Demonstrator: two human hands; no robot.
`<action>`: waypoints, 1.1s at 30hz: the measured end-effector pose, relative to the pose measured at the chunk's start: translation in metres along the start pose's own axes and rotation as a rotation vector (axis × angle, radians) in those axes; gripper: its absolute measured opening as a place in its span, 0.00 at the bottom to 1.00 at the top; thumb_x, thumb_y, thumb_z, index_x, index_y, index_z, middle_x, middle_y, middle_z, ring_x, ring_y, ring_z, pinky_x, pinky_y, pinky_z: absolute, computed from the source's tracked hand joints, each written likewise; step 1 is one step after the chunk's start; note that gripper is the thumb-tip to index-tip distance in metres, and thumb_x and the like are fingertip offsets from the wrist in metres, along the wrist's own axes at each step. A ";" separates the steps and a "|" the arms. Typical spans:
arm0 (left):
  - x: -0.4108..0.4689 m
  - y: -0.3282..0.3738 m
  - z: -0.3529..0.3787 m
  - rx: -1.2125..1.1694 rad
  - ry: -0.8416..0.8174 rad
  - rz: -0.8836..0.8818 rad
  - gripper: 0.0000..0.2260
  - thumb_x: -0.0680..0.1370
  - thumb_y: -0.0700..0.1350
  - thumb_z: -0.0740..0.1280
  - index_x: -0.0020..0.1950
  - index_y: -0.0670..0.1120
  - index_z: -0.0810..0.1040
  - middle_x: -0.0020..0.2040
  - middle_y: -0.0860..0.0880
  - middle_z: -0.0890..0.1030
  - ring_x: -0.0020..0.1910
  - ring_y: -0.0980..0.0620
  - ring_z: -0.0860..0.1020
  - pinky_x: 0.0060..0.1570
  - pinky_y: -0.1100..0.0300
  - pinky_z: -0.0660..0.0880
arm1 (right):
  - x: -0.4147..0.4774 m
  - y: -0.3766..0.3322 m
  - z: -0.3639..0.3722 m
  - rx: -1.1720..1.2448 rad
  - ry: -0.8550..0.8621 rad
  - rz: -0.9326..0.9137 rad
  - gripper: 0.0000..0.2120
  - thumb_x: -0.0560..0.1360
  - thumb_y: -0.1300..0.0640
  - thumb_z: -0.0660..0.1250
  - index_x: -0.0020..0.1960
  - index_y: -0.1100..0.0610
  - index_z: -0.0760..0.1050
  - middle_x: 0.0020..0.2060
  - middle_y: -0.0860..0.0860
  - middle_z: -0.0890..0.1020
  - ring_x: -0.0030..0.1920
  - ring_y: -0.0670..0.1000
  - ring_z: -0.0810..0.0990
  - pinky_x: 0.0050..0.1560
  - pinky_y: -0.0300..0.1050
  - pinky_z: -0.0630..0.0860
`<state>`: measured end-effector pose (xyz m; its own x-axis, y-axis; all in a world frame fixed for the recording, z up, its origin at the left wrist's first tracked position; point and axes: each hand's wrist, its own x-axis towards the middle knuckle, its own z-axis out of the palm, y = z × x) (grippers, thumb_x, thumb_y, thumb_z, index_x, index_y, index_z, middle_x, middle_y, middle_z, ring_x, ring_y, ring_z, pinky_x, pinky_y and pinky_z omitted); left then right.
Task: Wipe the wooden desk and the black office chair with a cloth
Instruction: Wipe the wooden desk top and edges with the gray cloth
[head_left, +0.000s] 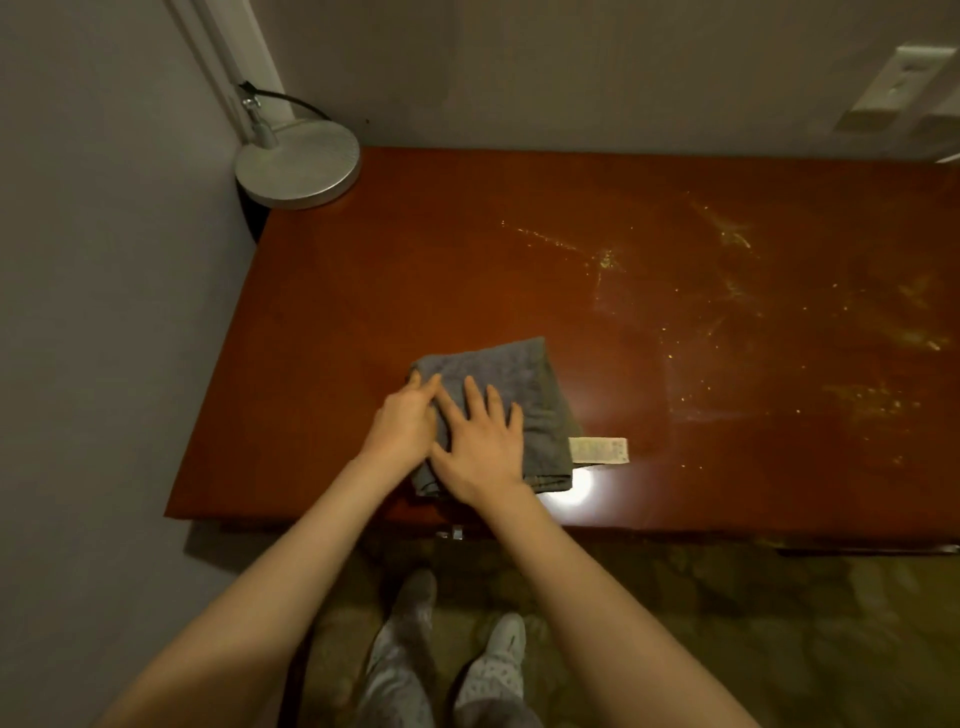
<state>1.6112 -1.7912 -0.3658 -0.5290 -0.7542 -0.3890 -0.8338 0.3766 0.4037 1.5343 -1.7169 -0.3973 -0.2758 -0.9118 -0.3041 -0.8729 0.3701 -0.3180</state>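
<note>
We see 3 ways this could go wrong. The pale smears (727, 312) lie well apart from the cloth (498, 374), toward 3 o'clock on the desk (363, 291). One loose pass over them would likely spread the grit instead of lifting it. The cloth is folded, and its label (598, 450) sticks out at 4 o'clock. A push led by 1 hand alone could let the fold slide open and drag that label across the wood. A wide sweep toward 10 o'clock could also bump the lamp base (297, 167) in the corner, or catch its cable.

The cloth sits on the desk near the front edge, at about 6 o'clock, with both hands on it. Both forearms reach forward and draw together over it. The right hand (483, 441) lies flat on the cloth's middle, palm down and fingers spread, pointing to 12 o'clock. The left hand (402, 421) sits at the cloth's 9 o'clock edge, touching the right, with its fingers bent and close together. We cannot tell whether it pinches the fold or only presses on it. The chair is not in view, so we judge that part not yet done.
</note>
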 end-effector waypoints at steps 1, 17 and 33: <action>-0.007 -0.007 0.000 0.022 -0.008 -0.047 0.22 0.81 0.39 0.54 0.76 0.47 0.57 0.78 0.44 0.48 0.75 0.43 0.56 0.70 0.53 0.59 | -0.004 -0.008 0.003 -0.036 -0.004 -0.021 0.30 0.79 0.39 0.48 0.77 0.47 0.45 0.77 0.55 0.46 0.76 0.59 0.45 0.72 0.61 0.45; -0.026 0.075 0.084 0.050 -0.156 0.303 0.34 0.78 0.37 0.55 0.77 0.47 0.38 0.77 0.50 0.35 0.74 0.53 0.33 0.70 0.54 0.32 | -0.064 0.087 0.005 -0.220 -0.016 0.054 0.36 0.77 0.38 0.52 0.76 0.49 0.37 0.76 0.51 0.37 0.74 0.55 0.30 0.70 0.59 0.30; -0.018 0.102 0.103 0.160 -0.110 0.412 0.25 0.83 0.51 0.43 0.76 0.46 0.36 0.77 0.52 0.38 0.76 0.57 0.39 0.72 0.60 0.38 | -0.078 0.140 -0.018 0.085 0.263 0.087 0.31 0.70 0.45 0.46 0.68 0.52 0.70 0.71 0.51 0.67 0.72 0.56 0.62 0.70 0.53 0.57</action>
<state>1.5190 -1.6838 -0.4027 -0.8280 -0.4657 -0.3125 -0.5599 0.7179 0.4136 1.4267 -1.5974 -0.4020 -0.4529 -0.8866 -0.0939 -0.8073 0.4525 -0.3788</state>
